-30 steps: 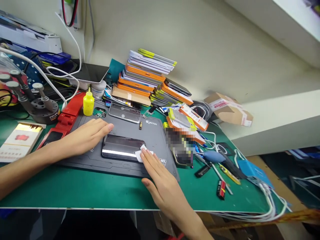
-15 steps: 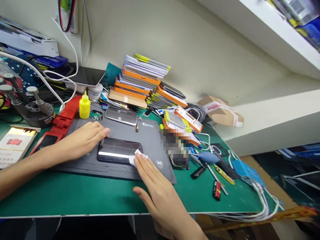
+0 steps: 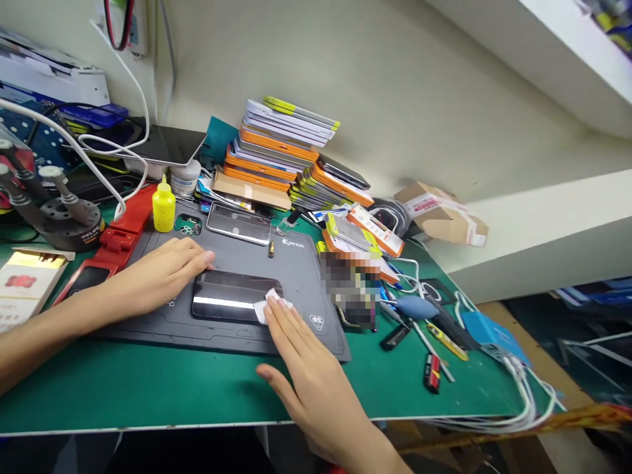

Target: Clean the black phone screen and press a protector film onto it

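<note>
A black phone (image 3: pixel 227 296) lies screen-up on a dark grey work mat (image 3: pixel 296 276). My left hand (image 3: pixel 158 273) lies flat on the mat, fingers stretched out, touching the phone's far left edge. My right hand (image 3: pixel 306 368) reaches in from the lower right with fingers extended, pressing a small white wipe (image 3: pixel 266 306) onto the phone's right end. A second phone (image 3: pixel 239 224) rests at the back of the mat.
A yellow bottle (image 3: pixel 163 206) and a red holder (image 3: pixel 123 234) stand left of the mat. Stacked orange and white boxes (image 3: pixel 281 155) sit behind it. Tools, a blue blower (image 3: pixel 415 307) and white cables (image 3: pixel 518 395) crowd the right. A gold box (image 3: pixel 22 283) lies far left.
The view shifted slightly. My right hand slid the white wipe a little left along the phone's right end. My left hand stayed put on the phone's edge.
</note>
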Demonstrator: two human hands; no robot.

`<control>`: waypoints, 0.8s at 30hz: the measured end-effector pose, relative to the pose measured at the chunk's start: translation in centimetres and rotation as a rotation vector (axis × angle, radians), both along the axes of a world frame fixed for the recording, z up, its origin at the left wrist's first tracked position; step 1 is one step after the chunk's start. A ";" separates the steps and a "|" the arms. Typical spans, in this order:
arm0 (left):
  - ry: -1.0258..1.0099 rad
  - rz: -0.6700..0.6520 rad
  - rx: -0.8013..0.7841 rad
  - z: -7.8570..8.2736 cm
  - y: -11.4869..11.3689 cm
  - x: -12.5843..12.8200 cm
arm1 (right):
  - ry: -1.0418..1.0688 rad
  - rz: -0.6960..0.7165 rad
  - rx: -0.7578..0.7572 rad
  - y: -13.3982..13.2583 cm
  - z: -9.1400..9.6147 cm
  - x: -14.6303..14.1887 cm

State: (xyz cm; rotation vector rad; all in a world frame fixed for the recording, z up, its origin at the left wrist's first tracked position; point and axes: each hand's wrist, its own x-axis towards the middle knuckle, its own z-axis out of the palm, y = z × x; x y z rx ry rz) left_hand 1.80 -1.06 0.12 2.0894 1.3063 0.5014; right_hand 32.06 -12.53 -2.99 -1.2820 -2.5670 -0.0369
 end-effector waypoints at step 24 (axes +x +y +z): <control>-0.031 -0.011 0.026 -0.4 0.0 0.3 | -0.024 0.113 -0.102 1.3 1.1 -1.9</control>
